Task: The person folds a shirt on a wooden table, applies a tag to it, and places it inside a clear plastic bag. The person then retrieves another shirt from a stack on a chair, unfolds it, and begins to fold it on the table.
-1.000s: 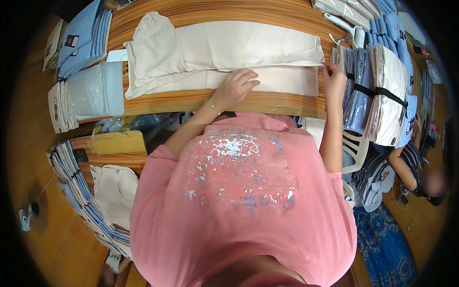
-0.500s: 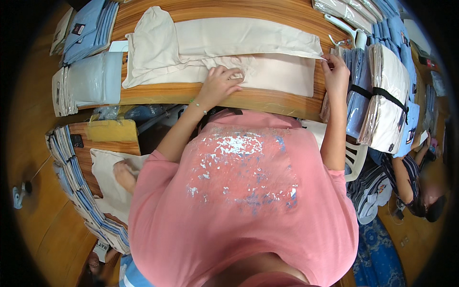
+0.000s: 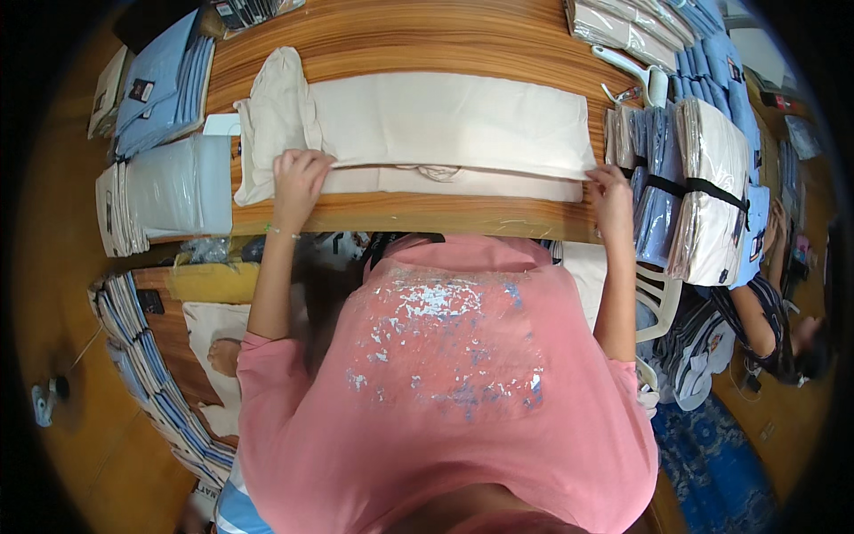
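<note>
A long cream garment (image 3: 445, 116) lies folded lengthwise across the wooden table, with a bunched part at its left end. My left hand (image 3: 300, 182) has its fingers closed on the near edge of the upper layer, close to that bunched part. At the right end, my right hand (image 3: 611, 198) pinches the near corner of the same layer. Under the edge between my hands, a strip of the lower layer shows, with a small crumpled bit of cloth near the middle.
Bagged blue garments (image 3: 160, 98) and a clear-bagged stack (image 3: 182, 191) stand at left. Strapped garment bundles (image 3: 712, 191) stand close beyond my right hand, with a lint roller (image 3: 656, 86) behind. A co-worker's hand (image 3: 224, 356) rests on cream cloth at lower left.
My left hand has moved left from the garment's middle to the upper layer's edge. That layer now lies flatter and nearer to me, covering most of the lower one. My right hand keeps its corner.
</note>
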Tool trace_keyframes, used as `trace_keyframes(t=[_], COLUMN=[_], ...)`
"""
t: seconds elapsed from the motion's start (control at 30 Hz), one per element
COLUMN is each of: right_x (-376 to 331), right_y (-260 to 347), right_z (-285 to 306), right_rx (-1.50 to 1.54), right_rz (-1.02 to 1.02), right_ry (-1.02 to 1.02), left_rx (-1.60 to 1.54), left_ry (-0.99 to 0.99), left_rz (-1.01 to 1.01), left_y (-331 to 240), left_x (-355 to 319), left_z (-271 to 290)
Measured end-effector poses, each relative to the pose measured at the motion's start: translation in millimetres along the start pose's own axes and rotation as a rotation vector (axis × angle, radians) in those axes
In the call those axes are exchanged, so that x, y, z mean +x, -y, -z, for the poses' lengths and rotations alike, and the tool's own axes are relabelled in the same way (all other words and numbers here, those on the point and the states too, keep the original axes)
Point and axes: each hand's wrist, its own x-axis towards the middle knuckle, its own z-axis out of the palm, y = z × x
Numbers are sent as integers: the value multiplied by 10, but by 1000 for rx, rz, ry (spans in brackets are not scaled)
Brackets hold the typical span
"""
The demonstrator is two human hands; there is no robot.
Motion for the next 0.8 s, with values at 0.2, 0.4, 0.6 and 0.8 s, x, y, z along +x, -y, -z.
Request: trace_keyframes(t=[0.2, 0.4, 0.6, 0.8], right_x=[-15, 500, 1694, 2367], right_y=[-129, 765, 2995, 3839], right_z=[-336, -263, -1613, -2973], right_rx=[-141, -436, -144, -453], right_rz=[-2, 170, 1020, 1258], right_ry=[126, 127, 162, -67], left_rx=[-28, -48, -201, -353], left_ry=[155, 301, 306, 282], left_rz=[-115, -127, -58, -93], left_y=[165, 154, 232, 225], left_x=[-40, -87, -302, -237], left_z=[-138, -134, -309, -184])
